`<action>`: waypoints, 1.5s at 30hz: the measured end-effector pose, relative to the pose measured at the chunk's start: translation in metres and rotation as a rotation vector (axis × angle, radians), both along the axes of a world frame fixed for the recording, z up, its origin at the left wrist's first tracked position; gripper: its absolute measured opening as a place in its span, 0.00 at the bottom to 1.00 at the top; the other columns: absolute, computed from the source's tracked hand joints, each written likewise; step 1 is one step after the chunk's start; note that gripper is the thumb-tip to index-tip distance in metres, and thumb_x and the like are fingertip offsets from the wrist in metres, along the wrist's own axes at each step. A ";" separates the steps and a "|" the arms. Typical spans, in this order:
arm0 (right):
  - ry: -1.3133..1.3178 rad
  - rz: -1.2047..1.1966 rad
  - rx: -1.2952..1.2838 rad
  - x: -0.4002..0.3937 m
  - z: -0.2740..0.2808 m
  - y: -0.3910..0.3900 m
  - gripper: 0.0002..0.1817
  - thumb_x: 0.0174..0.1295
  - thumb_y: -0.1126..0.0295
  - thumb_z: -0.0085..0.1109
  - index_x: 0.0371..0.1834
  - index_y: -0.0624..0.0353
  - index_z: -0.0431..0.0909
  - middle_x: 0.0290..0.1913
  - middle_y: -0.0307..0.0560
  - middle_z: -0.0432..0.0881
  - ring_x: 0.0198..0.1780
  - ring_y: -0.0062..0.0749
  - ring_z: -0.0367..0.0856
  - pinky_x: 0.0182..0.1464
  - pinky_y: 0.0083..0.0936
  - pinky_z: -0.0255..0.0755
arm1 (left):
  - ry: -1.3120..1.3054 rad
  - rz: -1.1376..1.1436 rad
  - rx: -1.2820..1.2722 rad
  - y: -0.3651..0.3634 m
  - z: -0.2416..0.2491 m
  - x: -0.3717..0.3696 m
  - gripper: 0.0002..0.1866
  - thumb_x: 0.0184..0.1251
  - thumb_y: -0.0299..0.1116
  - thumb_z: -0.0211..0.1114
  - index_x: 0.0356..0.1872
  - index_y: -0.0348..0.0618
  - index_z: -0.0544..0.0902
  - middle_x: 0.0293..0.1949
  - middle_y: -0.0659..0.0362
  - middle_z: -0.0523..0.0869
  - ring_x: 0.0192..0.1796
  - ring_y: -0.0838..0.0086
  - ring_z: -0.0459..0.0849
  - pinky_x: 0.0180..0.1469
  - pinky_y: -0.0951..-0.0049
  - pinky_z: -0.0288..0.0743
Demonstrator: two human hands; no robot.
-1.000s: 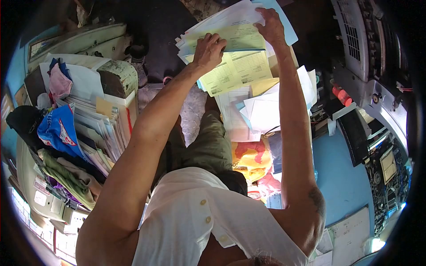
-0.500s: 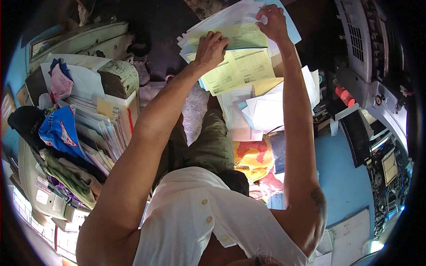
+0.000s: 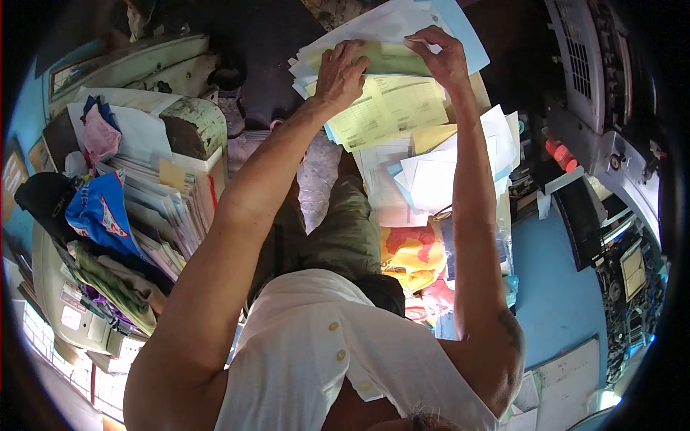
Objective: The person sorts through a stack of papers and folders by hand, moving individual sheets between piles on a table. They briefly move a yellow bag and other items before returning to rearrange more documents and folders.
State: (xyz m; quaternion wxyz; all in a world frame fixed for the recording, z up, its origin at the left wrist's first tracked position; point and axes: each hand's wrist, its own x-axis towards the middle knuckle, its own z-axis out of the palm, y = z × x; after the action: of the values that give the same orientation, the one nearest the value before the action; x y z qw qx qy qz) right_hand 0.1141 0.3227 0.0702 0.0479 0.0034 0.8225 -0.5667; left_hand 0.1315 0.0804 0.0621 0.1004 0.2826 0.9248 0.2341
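Observation:
A fanned stack of papers [image 3: 384,23] lies at the top middle, with a yellow printed form [image 3: 402,108] toward its near side. My left hand [image 3: 342,75] rests on the stack's left part, fingers slightly bent and apart. At the upper right, my right hand [image 3: 444,59] pinches the edge of a thin sheet between thumb and forefinger. That sheet is lifted and partly covers the yellow paper beneath. A light blue folder [image 3: 466,36] shows under the stack's right side.
Loose white papers [image 3: 431,176] lie nearer me, above a yellow and red plastic bag [image 3: 410,251]. Upright files [image 3: 169,208], a blue cloth item [image 3: 104,208] and a black cap [image 3: 43,201] crowd the left. A red cylindrical object [image 3: 560,154] and electronic parts [image 3: 625,280] are at right.
My right hand has moved slightly down and left, and its fingers have closed on a sheet's edge, raising it over the yellow paper. My left hand has shifted slightly upward on the stack.

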 end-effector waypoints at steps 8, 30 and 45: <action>0.057 -0.296 -0.222 0.022 0.040 0.002 0.07 0.63 0.71 0.67 0.41 0.59 0.88 0.39 0.39 0.88 0.40 0.20 0.80 0.45 0.22 0.73 | -0.210 -0.088 -0.133 -0.005 0.001 -0.002 0.17 0.53 0.29 0.72 0.47 0.44 0.83 0.56 0.56 0.79 0.62 0.59 0.74 0.58 0.53 0.69; -0.280 0.064 0.268 0.175 0.378 -0.077 0.07 0.57 0.74 0.64 0.34 0.67 0.81 0.26 0.46 0.81 0.30 0.18 0.72 0.34 0.22 0.68 | -0.346 0.216 0.972 -0.031 0.197 0.124 0.62 0.36 0.44 0.87 0.74 0.42 0.55 0.75 0.48 0.54 0.76 0.56 0.55 0.75 0.57 0.53; -0.020 1.050 0.121 0.365 0.490 -0.431 0.09 0.64 0.72 0.63 0.35 0.69 0.80 0.34 0.49 0.86 0.35 0.26 0.80 0.43 0.23 0.73 | 0.133 0.398 0.897 -0.364 0.359 0.484 0.12 0.50 0.33 0.78 0.28 0.37 0.85 0.55 0.53 0.80 0.63 0.54 0.73 0.61 0.54 0.69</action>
State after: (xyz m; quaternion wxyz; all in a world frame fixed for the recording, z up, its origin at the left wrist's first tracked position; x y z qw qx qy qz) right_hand 0.4789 -0.1083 0.5603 0.3329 -0.4007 0.7442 -0.4181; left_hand 0.6157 -0.2837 0.4211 -0.1372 0.1300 0.7734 0.6051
